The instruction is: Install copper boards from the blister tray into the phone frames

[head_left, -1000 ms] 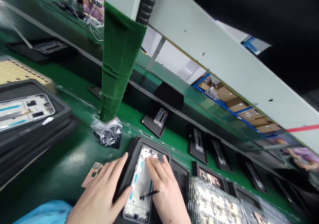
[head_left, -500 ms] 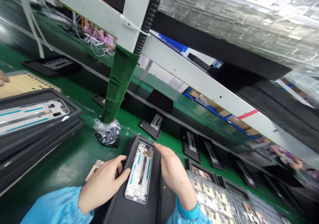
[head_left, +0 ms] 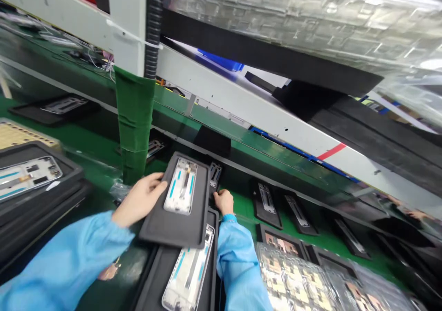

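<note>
Left hand point(head_left: 140, 199) gripping black tray point(head_left: 157, 228) by left edge, right hand point(head_left: 225, 202) — grip unclear — near open green belt point(head_left: 243, 205)

From here I count two near hands point(head_left: 140, 200), two blue sleeves point(head_left: 79, 251), one phone frame point(head_left: 181, 191) in held tray point(head_left: 157, 228), one in lower tray point(head_left: 155, 290).

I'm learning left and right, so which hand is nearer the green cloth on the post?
Left. The left hand is just below the green cloth in view; the right hand is farther off to its right.
</note>
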